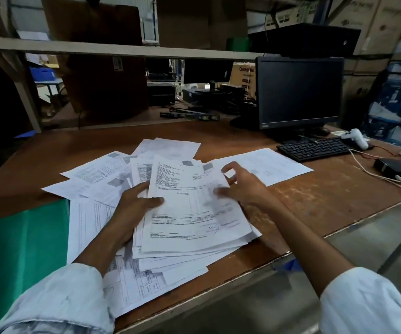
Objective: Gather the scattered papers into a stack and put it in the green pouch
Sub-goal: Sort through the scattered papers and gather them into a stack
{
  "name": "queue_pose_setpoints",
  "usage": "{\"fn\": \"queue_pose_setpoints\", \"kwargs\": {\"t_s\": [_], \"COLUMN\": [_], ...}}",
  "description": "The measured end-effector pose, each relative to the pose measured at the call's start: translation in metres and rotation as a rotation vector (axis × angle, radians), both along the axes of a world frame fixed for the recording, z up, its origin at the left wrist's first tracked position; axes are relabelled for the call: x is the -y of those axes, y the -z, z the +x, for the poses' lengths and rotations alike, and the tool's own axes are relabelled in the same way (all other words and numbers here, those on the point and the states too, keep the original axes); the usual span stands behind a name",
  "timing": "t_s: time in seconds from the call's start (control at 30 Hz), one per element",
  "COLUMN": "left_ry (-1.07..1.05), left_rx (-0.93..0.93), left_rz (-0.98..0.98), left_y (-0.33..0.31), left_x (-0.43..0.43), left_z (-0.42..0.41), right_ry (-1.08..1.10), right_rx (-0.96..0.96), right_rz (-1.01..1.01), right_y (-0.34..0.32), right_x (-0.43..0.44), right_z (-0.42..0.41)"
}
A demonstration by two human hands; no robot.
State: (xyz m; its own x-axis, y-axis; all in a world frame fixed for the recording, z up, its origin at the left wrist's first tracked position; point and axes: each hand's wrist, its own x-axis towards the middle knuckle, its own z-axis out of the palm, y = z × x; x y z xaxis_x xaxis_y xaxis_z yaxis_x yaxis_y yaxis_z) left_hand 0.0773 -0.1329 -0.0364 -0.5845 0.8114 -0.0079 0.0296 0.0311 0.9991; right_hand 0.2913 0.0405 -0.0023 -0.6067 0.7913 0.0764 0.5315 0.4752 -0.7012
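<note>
On the desk (315, 201) — white printed papers (189, 213), fanned, edges askew.

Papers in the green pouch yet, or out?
Out. The papers lie spread over the table; the left hand grips a loose stack, and the green pouch lies flat beside it.
</note>
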Motion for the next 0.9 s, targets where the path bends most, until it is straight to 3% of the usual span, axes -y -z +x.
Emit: {"fn": "queue_pose_setpoints", "kwargs": {"t_s": [0.07,0.1,0.2,0.4,0.53,0.73,0.9], "left_ry": [-0.024,-0.035,-0.069,-0.136,-0.145,-0.092,-0.092], "left_rx": [0.032,0.039,0.022,-0.023,-0.107,-0.123,-0.121], "left_rz": [0.002,-0.007,-0.018,-0.019,0.060,-0.042,-0.048], "left_y": [0.001,0.000,0.003,0.002,0.000,-0.001,-0.001], "left_x": [-0.001,-0.002,-0.006,-0.007,-0.006,-0.007,-0.005], "left_z": [-0.002,-0.002,-0.004,-0.006,-0.001,-0.004,-0.002], "right_ry": [0.179,0.218,0.137,0.107,0.126,0.374,0.383], "right_rx": [0.076,0.205,0.550,0.449,0.343,0.254,0.575], "right_rz": [0.177,0.238,0.230,0.125,0.191,0.291,0.065], "right_y": [0.001,0.005,0.025,0.022,0.011,0.009,0.041], "right_x": [-0.025,-0.036,-0.054,-0.056,-0.044,-0.052,-0.057], "right_z": [-0.002,0.000,0.010,0.041,0.086,0.112,0.084]}}
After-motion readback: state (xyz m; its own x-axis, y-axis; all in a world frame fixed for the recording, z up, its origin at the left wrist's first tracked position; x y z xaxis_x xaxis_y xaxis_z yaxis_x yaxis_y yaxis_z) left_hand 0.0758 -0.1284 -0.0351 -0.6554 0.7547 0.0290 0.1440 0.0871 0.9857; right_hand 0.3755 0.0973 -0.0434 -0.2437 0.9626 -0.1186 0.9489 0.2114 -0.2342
